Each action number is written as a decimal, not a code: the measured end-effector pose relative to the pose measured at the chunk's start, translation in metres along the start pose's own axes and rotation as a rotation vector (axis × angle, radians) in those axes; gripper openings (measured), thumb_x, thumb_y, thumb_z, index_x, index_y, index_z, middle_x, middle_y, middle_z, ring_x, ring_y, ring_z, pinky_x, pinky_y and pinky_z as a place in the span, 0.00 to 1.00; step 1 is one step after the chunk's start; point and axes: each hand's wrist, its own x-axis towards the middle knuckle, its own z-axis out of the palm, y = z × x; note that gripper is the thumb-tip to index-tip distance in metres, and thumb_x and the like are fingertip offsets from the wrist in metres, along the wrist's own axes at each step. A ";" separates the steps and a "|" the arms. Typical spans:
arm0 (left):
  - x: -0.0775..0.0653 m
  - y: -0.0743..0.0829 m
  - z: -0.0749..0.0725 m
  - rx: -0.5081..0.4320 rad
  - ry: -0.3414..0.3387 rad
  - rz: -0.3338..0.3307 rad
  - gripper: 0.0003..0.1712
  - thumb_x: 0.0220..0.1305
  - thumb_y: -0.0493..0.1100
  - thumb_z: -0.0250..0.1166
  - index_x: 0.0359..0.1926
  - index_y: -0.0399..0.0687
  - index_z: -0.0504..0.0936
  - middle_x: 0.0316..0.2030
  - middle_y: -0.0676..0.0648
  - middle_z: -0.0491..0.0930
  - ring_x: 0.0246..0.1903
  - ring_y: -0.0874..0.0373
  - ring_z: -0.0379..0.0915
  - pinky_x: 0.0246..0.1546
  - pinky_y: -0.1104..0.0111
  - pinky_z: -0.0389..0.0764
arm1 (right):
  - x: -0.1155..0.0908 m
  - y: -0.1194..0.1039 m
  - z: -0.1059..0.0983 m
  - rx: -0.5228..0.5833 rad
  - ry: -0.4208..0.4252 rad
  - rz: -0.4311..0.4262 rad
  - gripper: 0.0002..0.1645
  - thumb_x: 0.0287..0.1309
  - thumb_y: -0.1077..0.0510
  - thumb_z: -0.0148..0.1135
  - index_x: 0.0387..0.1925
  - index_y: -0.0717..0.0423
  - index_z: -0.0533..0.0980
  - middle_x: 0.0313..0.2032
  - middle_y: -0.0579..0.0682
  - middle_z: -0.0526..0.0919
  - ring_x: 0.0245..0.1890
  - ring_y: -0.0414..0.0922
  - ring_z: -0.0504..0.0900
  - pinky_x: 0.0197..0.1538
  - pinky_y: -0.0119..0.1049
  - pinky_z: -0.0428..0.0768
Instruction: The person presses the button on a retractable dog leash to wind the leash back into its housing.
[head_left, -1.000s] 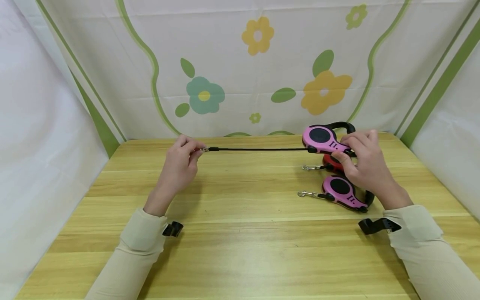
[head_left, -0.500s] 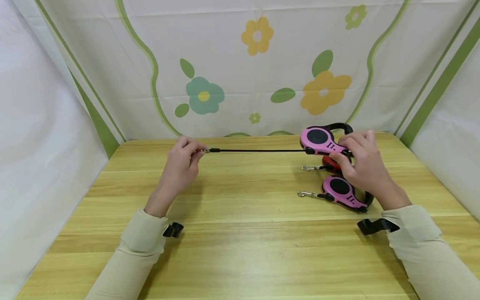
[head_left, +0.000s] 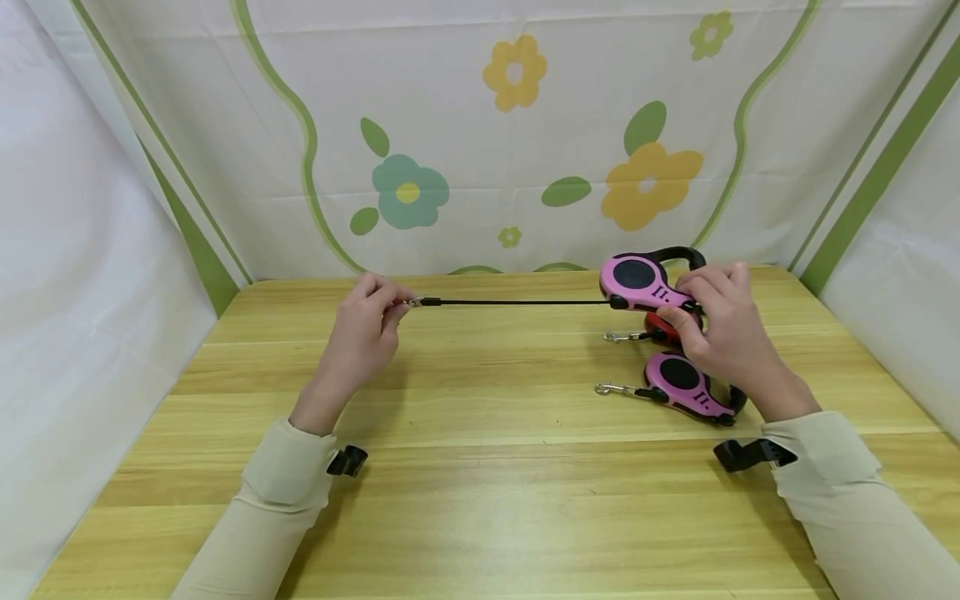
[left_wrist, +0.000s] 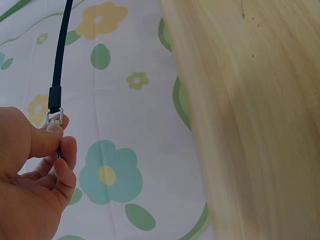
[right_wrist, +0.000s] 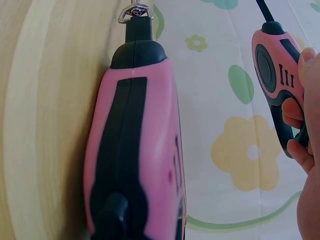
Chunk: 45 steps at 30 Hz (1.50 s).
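My right hand (head_left: 723, 321) grips a pink and black retractable dog leash (head_left: 636, 282) by its handle, above the table's far right. From its nose a black cord (head_left: 525, 302) runs straight and level to the left. At the other end my left hand (head_left: 365, 321) pinches the metal clip (left_wrist: 54, 119) between thumb and fingers. Below my right hand a second pink leash (head_left: 678, 372) lies on the table, large and close in the right wrist view. A red leash (head_left: 662, 327) lies behind it, partly hidden by the hand and the held leash.
Both lying leashes have silver clips pointing left, such as the near metal clip (head_left: 613, 388). The wooden table (head_left: 480, 500) ends at a flowered white cloth (head_left: 480, 167), with cloth walls at the sides. Black camera mounts (head_left: 347, 461) sit at both cuffs.
The held leash and my right hand have shifted slightly left and down. My left hand keeps its pinch on the clip, almost still. The cord stays drawn out.
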 end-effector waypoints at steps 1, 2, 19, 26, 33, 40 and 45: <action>0.000 0.000 0.000 -0.001 0.000 0.000 0.09 0.76 0.28 0.60 0.47 0.34 0.87 0.43 0.36 0.77 0.38 0.45 0.78 0.40 0.58 0.82 | 0.000 0.000 0.000 0.000 0.001 -0.002 0.42 0.79 0.34 0.51 0.35 0.75 0.76 0.39 0.70 0.80 0.43 0.68 0.67 0.49 0.57 0.58; 0.000 0.000 0.000 -0.002 0.001 0.000 0.09 0.76 0.28 0.60 0.47 0.34 0.87 0.43 0.36 0.77 0.38 0.44 0.78 0.40 0.58 0.82 | 0.000 0.000 0.001 0.002 0.004 -0.004 0.42 0.79 0.34 0.52 0.35 0.74 0.76 0.38 0.70 0.80 0.43 0.68 0.68 0.49 0.57 0.58; -0.001 0.002 0.003 0.005 -0.006 0.011 0.09 0.76 0.29 0.59 0.46 0.34 0.87 0.42 0.37 0.77 0.37 0.44 0.78 0.38 0.58 0.82 | 0.000 0.001 0.007 0.016 0.038 -0.042 0.43 0.77 0.32 0.52 0.34 0.72 0.77 0.37 0.68 0.80 0.41 0.65 0.68 0.50 0.58 0.58; -0.001 0.004 0.004 0.010 0.000 0.020 0.09 0.76 0.28 0.59 0.46 0.33 0.87 0.42 0.37 0.77 0.36 0.44 0.78 0.37 0.58 0.81 | -0.001 0.002 0.005 0.006 -0.002 -0.032 0.43 0.79 0.34 0.51 0.35 0.74 0.77 0.38 0.69 0.80 0.42 0.66 0.68 0.49 0.57 0.57; 0.000 0.006 0.004 0.001 -0.025 -0.001 0.10 0.78 0.30 0.58 0.47 0.34 0.87 0.43 0.37 0.77 0.37 0.44 0.77 0.39 0.58 0.81 | -0.001 0.001 0.003 0.007 -0.008 -0.030 0.43 0.79 0.34 0.51 0.36 0.75 0.77 0.39 0.70 0.80 0.42 0.67 0.68 0.49 0.57 0.58; 0.001 0.007 0.005 -0.002 -0.037 0.002 0.10 0.77 0.30 0.59 0.47 0.35 0.87 0.43 0.38 0.77 0.36 0.45 0.76 0.38 0.59 0.80 | -0.002 0.000 0.003 0.011 -0.008 -0.026 0.43 0.78 0.33 0.51 0.35 0.73 0.78 0.39 0.69 0.80 0.43 0.67 0.67 0.49 0.56 0.58; 0.000 0.009 0.005 -0.006 -0.058 -0.002 0.10 0.77 0.30 0.59 0.47 0.36 0.87 0.44 0.38 0.77 0.37 0.45 0.77 0.39 0.59 0.81 | -0.002 -0.002 0.003 0.005 -0.028 -0.025 0.43 0.79 0.33 0.50 0.35 0.73 0.78 0.40 0.71 0.81 0.43 0.68 0.67 0.48 0.56 0.59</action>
